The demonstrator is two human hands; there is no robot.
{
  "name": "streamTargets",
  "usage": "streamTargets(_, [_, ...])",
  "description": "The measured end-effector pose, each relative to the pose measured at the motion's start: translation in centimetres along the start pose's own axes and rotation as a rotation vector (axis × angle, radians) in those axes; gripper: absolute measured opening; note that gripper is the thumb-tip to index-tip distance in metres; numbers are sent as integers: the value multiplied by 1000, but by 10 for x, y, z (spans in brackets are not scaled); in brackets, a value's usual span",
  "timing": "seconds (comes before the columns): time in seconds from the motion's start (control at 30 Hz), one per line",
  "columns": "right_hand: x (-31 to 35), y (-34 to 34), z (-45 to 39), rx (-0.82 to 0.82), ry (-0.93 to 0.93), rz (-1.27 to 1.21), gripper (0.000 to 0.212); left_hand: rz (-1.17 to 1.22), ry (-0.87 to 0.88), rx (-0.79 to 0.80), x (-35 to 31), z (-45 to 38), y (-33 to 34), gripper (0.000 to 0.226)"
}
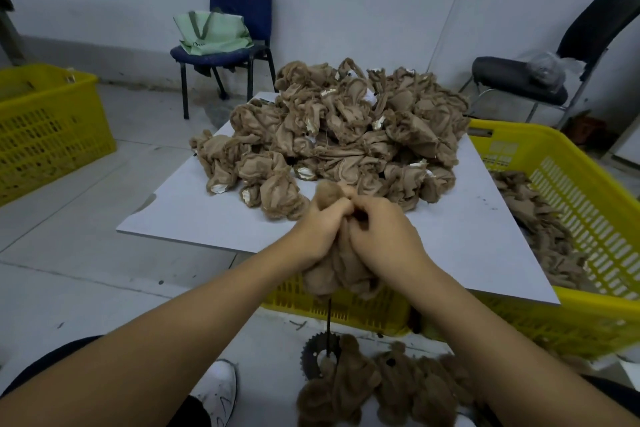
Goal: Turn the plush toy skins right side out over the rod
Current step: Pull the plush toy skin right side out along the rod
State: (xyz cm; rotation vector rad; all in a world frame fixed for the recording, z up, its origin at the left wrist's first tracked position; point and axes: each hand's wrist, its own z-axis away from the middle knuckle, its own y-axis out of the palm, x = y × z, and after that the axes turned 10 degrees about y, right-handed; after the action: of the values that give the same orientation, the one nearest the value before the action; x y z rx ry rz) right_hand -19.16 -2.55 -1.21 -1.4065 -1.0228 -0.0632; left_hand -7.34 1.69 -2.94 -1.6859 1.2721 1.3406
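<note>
Brown plush, a few skins turned — most of the pile not yet.
Nearest, turned furry skins (388, 388) lie on the floor by the rod (328, 321) and its toothed base (313, 354); above, left hand (320, 224) and right hand (384, 234), pressed together, clutch one skin (341, 274) on the rod; beyond, on the white board (194, 215), a big heap of inside-out skins (346, 135) waits — more in the yellow crate (588, 191).

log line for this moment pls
step: turning skin over rod | left hand: grips skin | right hand: grips skin | pile: on board
</note>
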Motion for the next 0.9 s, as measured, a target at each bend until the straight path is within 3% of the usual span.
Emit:
streamTargets(0.1, [3, 1, 1, 19, 5, -35, 23, 19, 47, -31, 3, 10, 9, 19])
streamTargets(0.17, [0, 11, 6, 100, 68, 52, 29, -57, -28, 27, 16, 19, 11, 26])
streamTargets(0.3, [-7, 20, 4, 93, 131, 32, 26, -67, -137, 27, 24, 15, 7, 29])
streamTargets(0.4, [-5, 11, -2, 96, 119, 23, 34, -36, -60, 7, 16, 9, 12, 32])
streamTargets(0.5, [-3, 0, -8, 38, 108, -52, 27, 14, 29, -29, -1, 4, 20, 52])
streamTargets(0.6, [0, -1, -11, 47, 93, -132, 24, 70, -80, -36, -10, -4, 20, 33])
streamTargets(0.7, [-1, 4, -8, 114, 131, -174, 25, 22, -206, 25, -8, -2, 13, 32])
streamTargets(0.8, [-6, 6, -6, 204, 180, -30, 21, -38, -311, 117, 1, 10, 11, 29])
streamTargets(0.9, [-7, 16, -1, 239, 197, 54, 19, -111, -380, 109, 13, 17, 13, 22])
